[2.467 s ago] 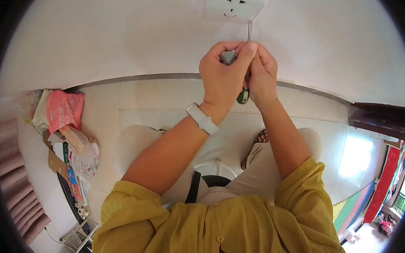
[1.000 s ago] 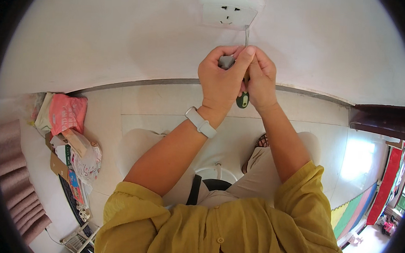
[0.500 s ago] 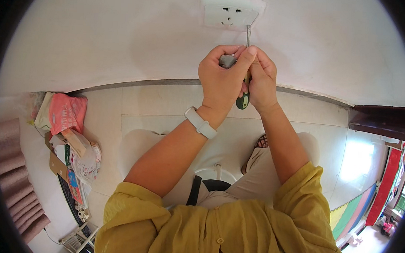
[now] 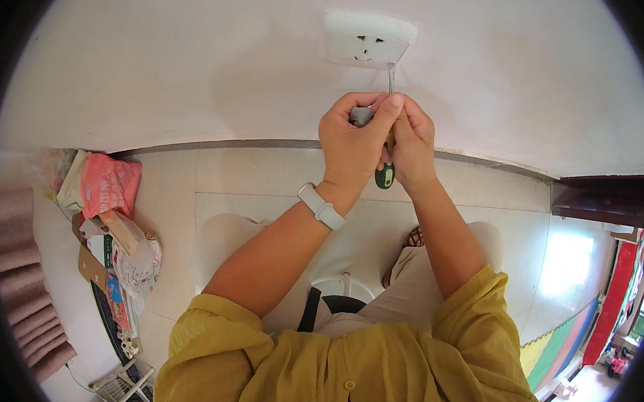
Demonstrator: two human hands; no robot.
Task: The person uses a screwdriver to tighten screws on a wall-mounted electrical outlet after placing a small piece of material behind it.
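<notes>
Screwdriver (image 4: pixel 385 178) just below the socket (image 4: pixel 347 49), tip (image 4: pixel 392 65) at its lower right corner! Our right hand (image 4: pixel 415 145) clamps the handle (image 4: pixel 388 181), our left hand (image 4: pixel 350 144) a grey lump (image 4: pixel 361 116) and the shaft (image 4: pixel 391 82). We seem to be working that corner; steady, lined-up pressure looks called for next.

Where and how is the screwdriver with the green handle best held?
Probably by the green handle, from below: the thick, rounded end sticks out beneath the left hand and right hand, while the slim metal shaft points up toward the wall socket's lower right corner.
</notes>
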